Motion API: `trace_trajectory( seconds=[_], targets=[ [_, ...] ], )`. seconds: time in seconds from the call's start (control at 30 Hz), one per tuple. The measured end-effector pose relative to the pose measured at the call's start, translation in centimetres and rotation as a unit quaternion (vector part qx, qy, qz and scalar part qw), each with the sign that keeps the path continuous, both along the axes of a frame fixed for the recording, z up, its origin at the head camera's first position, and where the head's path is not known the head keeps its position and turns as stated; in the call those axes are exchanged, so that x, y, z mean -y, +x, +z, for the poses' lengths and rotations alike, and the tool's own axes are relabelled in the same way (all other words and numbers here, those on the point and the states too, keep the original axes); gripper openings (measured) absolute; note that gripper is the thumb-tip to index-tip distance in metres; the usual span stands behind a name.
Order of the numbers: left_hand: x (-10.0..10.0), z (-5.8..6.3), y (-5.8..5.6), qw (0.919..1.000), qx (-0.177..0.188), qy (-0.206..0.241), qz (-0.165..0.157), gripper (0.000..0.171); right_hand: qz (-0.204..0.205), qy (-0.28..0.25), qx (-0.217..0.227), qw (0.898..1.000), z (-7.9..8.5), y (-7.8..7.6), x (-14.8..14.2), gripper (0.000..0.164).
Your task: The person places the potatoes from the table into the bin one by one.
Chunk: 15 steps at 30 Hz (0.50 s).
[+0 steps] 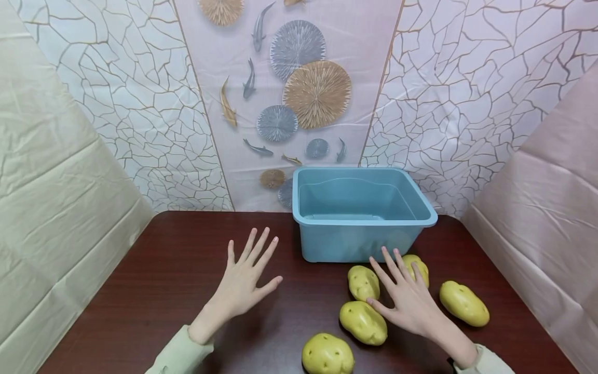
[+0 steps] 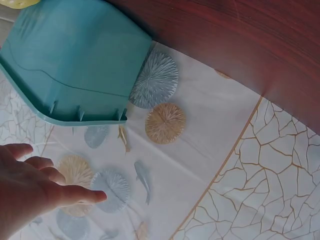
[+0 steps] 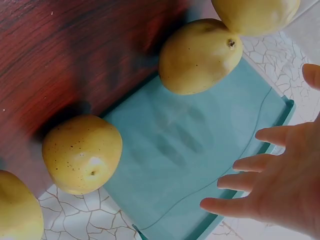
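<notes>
My left hand (image 1: 244,283) is spread above the dark table, left of the potatoes, and holds nothing. My right hand (image 1: 410,301) hovers with fingers spread among the potatoes; it grips none of them. Left of it lie two potatoes (image 1: 363,283) (image 1: 363,323) close together. A third potato (image 1: 327,354) is nearest the table's front edge. Another potato (image 1: 417,270) is partly hidden behind the right fingers, and one potato (image 1: 464,304) lies to the right. Beyond them stands a blue plastic tub (image 1: 364,241), with no contents visible inside.
The table (image 1: 154,291) is dark reddish wood. A patterned cloth (image 1: 317,93) hangs behind it, and plain pale cloth (image 1: 60,208) closes the left side, with more cloth (image 1: 542,208) at the right. The tub stands near the table's back edge.
</notes>
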<state>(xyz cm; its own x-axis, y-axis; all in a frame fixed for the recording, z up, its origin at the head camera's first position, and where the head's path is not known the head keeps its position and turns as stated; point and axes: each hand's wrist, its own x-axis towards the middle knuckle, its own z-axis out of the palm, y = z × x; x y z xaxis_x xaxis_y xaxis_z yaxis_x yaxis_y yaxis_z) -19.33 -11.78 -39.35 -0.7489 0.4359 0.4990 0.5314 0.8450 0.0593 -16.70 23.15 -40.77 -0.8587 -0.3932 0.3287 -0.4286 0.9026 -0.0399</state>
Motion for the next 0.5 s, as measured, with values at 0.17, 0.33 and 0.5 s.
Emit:
trace_trajectory(
  seconds=[0.17,0.33,0.5],
  targets=[
    [-0.1,0.1,-0.2,1.0,-0.004,0.001,-0.008,0.078,0.005,-0.009,-0.002,1.0,0.2,0.2,0.1,0.077],
    [-0.3,0.5,-0.6,0.9998,-0.009,0.0,-0.017,0.076,0.006,-0.007,-0.005,1.0,0.5,0.2,0.1,0.077],
    [-0.4,1.0,-0.9,0.9997,-0.012,0.003,-0.023,0.074,0.006,-0.002,-0.011,1.0,0.7,0.2,0.1,0.077]
  ],
)
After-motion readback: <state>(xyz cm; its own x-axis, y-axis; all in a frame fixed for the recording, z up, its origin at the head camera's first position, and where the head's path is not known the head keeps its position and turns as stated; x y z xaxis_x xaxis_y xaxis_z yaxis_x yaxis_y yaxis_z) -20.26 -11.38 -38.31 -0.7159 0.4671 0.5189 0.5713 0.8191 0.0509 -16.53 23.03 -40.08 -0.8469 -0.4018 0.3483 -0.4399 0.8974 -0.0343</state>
